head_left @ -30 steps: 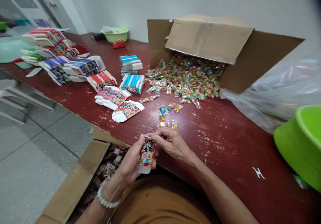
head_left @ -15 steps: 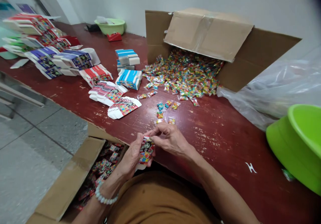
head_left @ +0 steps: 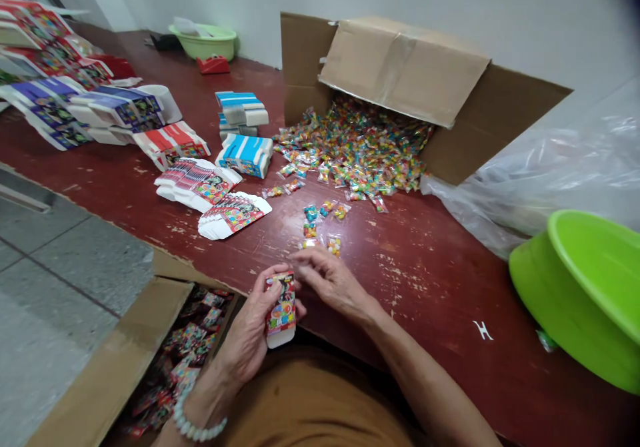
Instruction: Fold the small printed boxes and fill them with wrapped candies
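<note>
My left hand [head_left: 253, 327] is wrapped round a small printed candy box [head_left: 281, 307], its thumb on the printed face and a white flap at the near end. Just beside the box's far end, my right hand [head_left: 333, 280] has its fingers loosely bent and apart, with nothing visible in them. Beyond my hands lie several small wrapped candy packets [head_left: 334, 244] on the table. Fanned flat cartons [head_left: 235, 215] with a similar print rest to the left of these packets.
A tipped cardboard box [head_left: 400, 67] spills a heap of candy packets [head_left: 360, 147]. Bundled cartons [head_left: 245, 155] stand at left. An open carton [head_left: 165, 340] of printed boxes sits below the table's edge. At right are a green basin [head_left: 545, 287] and plastic sheeting [head_left: 520, 180].
My right hand has come off the top of the candy box and moved slightly away. The left hand has turned the box more upright in view, and the view has shifted right.
</note>
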Demonstrator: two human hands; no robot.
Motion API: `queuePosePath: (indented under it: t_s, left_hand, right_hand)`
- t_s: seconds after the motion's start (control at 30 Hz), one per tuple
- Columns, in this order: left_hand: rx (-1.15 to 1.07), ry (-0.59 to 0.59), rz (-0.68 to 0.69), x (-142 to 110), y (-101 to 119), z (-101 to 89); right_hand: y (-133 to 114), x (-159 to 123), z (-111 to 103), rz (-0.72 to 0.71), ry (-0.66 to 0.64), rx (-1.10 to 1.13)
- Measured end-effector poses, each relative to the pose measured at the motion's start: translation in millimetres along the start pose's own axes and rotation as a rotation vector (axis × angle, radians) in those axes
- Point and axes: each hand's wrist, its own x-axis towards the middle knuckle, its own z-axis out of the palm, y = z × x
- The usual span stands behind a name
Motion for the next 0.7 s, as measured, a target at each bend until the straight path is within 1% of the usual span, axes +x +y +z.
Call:
queuePosePath:
  t_s: [0.03,0.1,0.17,0.23,0.27,0.33,0.4,0.47,0.5,0.57,0.63,0.7]
  left_hand:
    - [-0.041,-0.009,-0.04,-4,-1,-2.2]
    - [-0.08,-0.046,-0.151,-12,-4,-11.0]
    - [-0.033,-0.104,-0.249,-20,-7,-25.9]
    - [0.087,-0.152,-0.265,-25,-7,-44.3]
    - [0.17,-0.177,-0.247,-27,-4,-53.4]
    - [0.354,-0.239,-0.236,-28,6,-68.4]
    - [0.539,-0.324,-0.316,-29,20,-77.1]
    - [0.701,-0.367,-0.403,-29,35,-79.8]
    - [0.767,-0.356,-0.409,-29,40,-79.6]
    - [0.834,-0.296,-0.341,-28,46,-78.0]
    - [0.777,-0.197,-0.225,-27,45,-75.1]
    - [0.642,-0.103,-0.126,-25,40,-70.0]
  right_hand:
    - [7,4,-8,0.024,0.079,-0.114]
    - [22,11,-25,0.129,0.22,-0.372]
    - [35,15,-39,0.245,0.24,-0.557]
    - [45,17,-48,0.318,0.199,-0.596]
    - [48,17,-50,0.344,0.187,-0.558]
    - [50,17,-51,0.4,0.219,-0.373]
    - [45,16,-48,0.449,0.266,-0.16]
    - [34,13,-43,0.476,0.273,0.061]
    - [27,11,-39,0.481,0.259,0.168]
    - [9,3,-29,0.483,0.221,0.396]
    - [-10,-5,-15,0.468,0.184,0.547]
    - [-27,-12,0,0.437,0.166,0.592]
